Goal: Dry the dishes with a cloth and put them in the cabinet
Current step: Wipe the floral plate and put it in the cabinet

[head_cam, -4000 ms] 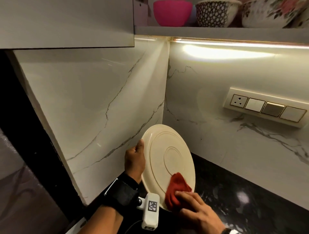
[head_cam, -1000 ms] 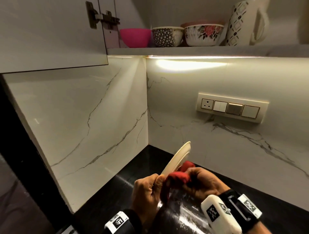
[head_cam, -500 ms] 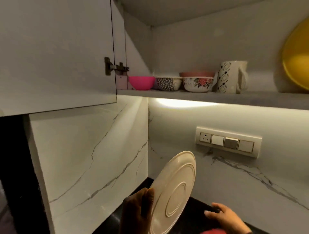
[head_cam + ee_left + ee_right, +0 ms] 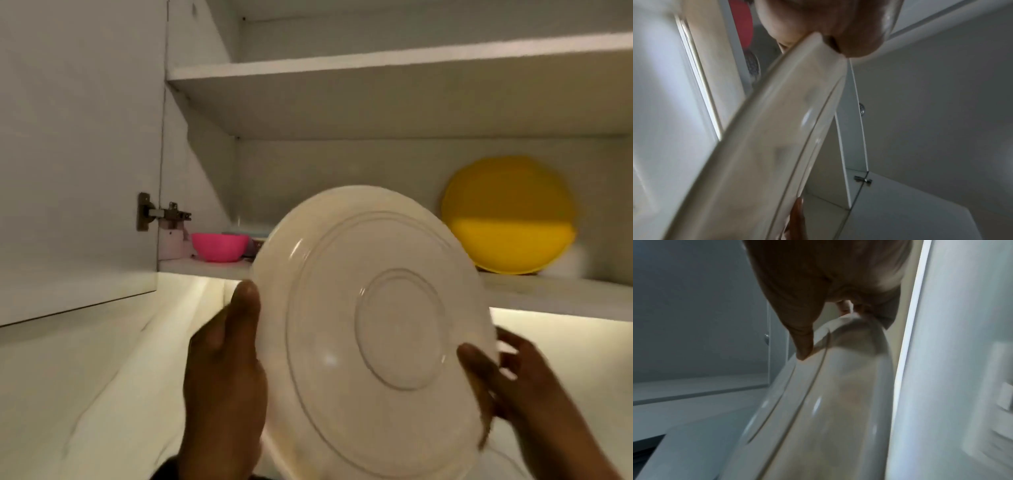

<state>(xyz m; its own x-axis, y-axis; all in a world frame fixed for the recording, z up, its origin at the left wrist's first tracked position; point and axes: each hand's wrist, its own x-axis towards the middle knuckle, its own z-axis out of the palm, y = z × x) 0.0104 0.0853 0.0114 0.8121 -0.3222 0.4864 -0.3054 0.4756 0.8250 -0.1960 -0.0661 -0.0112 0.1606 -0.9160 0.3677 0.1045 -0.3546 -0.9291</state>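
Note:
A cream plate with raised rings on its underside is held up in front of the open cabinet's lower shelf, tilted with its underside toward me. My left hand grips its left rim, thumb on the near face. My right hand grips the right rim, thumb in front and fingers behind. The left wrist view shows the plate edge-on under my left hand. The right wrist view shows the plate below my right hand. No cloth is in view.
A yellow plate leans against the cabinet's back wall at the right. A pink bowl sits at the shelf's left end by the open door and its hinge. An upper shelf runs above.
The plate has risen from counter height to the cabinet's lower shelf. My right hand, apart from the plate half a second ago, now grips its right rim. The red cloth has left view.

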